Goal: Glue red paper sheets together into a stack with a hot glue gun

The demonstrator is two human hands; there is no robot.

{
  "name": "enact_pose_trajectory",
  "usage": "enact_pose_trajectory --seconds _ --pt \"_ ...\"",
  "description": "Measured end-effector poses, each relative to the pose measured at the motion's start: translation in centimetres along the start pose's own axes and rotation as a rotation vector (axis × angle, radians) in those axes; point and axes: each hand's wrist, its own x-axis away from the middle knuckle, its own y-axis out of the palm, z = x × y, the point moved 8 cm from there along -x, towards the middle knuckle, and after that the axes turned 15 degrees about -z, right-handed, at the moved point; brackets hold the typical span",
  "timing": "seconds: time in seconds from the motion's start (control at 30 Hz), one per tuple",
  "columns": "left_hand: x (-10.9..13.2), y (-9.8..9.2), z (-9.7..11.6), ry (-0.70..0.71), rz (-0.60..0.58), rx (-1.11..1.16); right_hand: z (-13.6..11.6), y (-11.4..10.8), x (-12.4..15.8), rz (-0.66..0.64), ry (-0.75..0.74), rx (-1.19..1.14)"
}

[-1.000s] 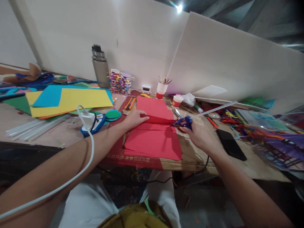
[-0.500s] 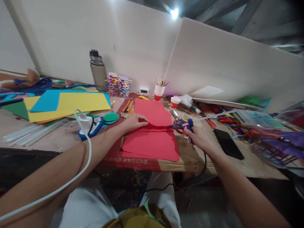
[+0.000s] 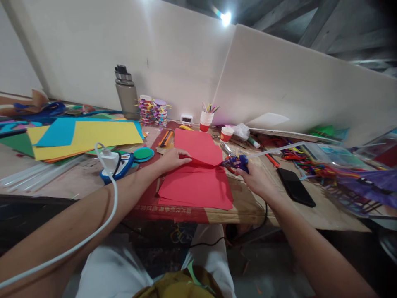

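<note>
My left hand pinches the near left edge of a red paper sheet, which bows up a little there. Beneath and nearer to me lie more red sheets, with a dark gap along the raised edge. Held in my right hand is a blue glue gun with a small red light. A long clear glue stick sticks out of its back. The nozzle points left and meets the raised sheet's near right corner; whether glue is coming out cannot be seen.
Behind the paper stand a cup of pencils, a small cup and a bottle. Coloured sheets and a charger with a white cable over my left forearm are left. A phone lies right.
My right hand has shifted slightly left with the glue gun, its nozzle staying at the sheet's corner. My left hand keeps its hold. The whole view has drifted a little.
</note>
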Motion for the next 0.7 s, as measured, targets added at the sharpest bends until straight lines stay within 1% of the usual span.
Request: enact_pose_trajectory --seconds 0.07,0.27,0.37,0.43,0.53,0.7 --pt "0.0 0.0 0.0 -0.006 0.006 -0.013 0.1 0.1 0.0 0.001 -0.003 0.012" --pt "0.0 -0.1 -0.1 -0.009 0.01 -0.05 -0.1 -0.1 0.5 -0.007 0.065 0.149" --pt "-0.1 0.0 -0.1 0.008 0.01 -0.033 -0.1 -0.3 0.6 0.002 0.101 0.185" --pt "-0.1 0.1 -0.1 0.022 0.009 -0.015 0.1 -0.3 0.7 -0.012 0.098 0.13" --pt "-0.2 0.3 0.0 0.055 -0.012 -0.02 0.6 0.3 0.7 -0.068 0.084 -0.055" --pt "0.0 0.7 1.4 0.24 -0.083 -0.069 1.6 0.6 1.0 -0.097 0.149 -0.182"
